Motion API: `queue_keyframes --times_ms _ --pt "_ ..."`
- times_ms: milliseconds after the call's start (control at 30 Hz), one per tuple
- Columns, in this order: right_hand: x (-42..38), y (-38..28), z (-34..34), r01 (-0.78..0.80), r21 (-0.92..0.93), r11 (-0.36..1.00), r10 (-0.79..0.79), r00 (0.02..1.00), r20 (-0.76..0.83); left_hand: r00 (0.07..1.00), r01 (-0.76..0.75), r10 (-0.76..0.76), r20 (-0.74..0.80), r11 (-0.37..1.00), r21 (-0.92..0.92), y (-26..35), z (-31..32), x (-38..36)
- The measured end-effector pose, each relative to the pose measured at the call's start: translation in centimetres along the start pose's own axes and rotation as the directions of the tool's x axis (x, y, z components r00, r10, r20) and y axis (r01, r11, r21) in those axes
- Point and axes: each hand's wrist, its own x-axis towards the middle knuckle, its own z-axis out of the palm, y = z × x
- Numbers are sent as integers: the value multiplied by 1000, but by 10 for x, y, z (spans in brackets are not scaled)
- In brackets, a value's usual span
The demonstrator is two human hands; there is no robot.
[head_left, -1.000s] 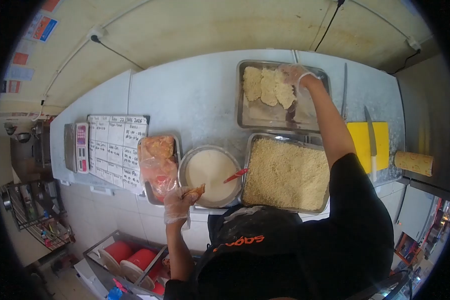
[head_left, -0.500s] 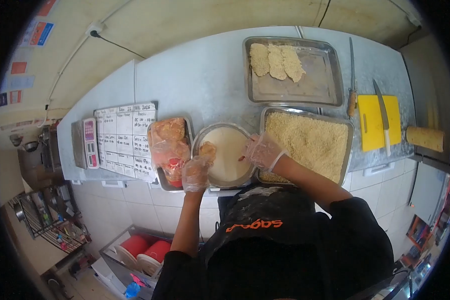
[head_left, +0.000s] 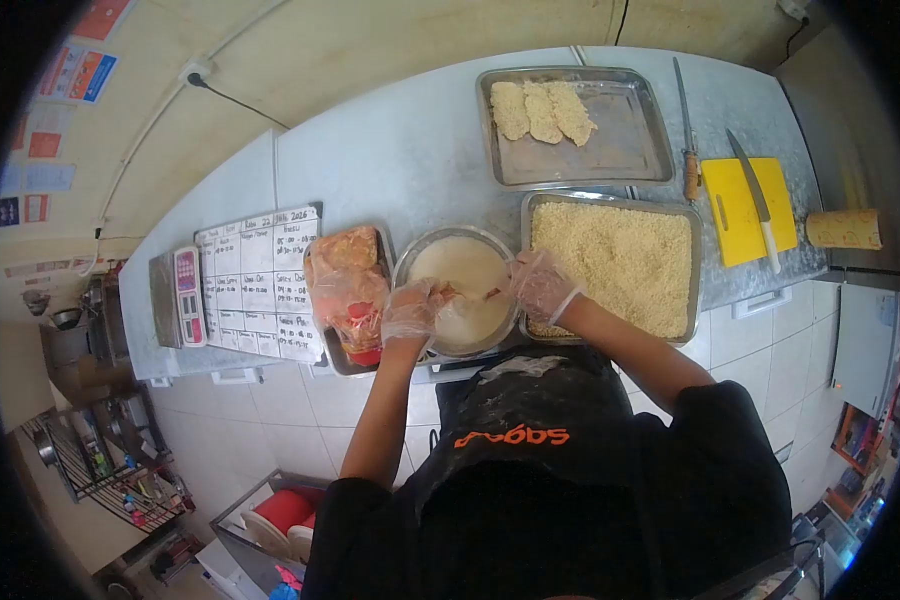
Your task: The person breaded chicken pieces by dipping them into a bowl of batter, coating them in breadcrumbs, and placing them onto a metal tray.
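A metal bowl of pale, milky batter [head_left: 460, 255] stands at the counter's front edge. My left hand [head_left: 410, 311], in a clear plastic glove, reaches over the bowl's left rim with its fingers closed on a piece of raw meat [head_left: 451, 293], mostly hidden by the fingers and batter. From the right rim, my gloved right hand [head_left: 547, 286] dips its fingers toward the batter. Its fingers are drawn together at a small reddish bit that I cannot make out. Left of the bowl, a metal tray holds marinated raw meat [head_left: 345, 265] partly under plastic film.
A tray of breadcrumbs [head_left: 620, 260] adjoins the bowl's right side. Behind it, another tray [head_left: 620, 120] carries breaded cutlets [head_left: 542, 112]. A sharpening steel [head_left: 687, 150] and a knife [head_left: 750, 180] on a yellow board [head_left: 735, 215] lie right. A whiteboard [head_left: 260, 285] and scale [head_left: 187, 290] sit left.
My left hand has moved right, bringing the meat from the bowl's left side into the batter toward the middle. The right hand stays at the right rim. The view has shifted slightly.
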Motion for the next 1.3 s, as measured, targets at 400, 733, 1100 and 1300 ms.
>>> queue_keyframes --times_ms 400,733,1100,1300 --pt "-22 -37 -23 -111 92 990 115 993 -38 988 119 -129 79 986 116 0 39 -33" --pt "-31 -44 -48 -115 79 990 123 988 -96 988 -75 41 149 971 228 -3 12 -14" --pt "-48 -26 -47 -328 211 921 360 924 -133 999 -13 11 31 996 85 -19 -20 0" --pt "-185 85 -14 -794 76 603 743 523 -418 998 57 -56 -12 994 88 -48 12 -8"
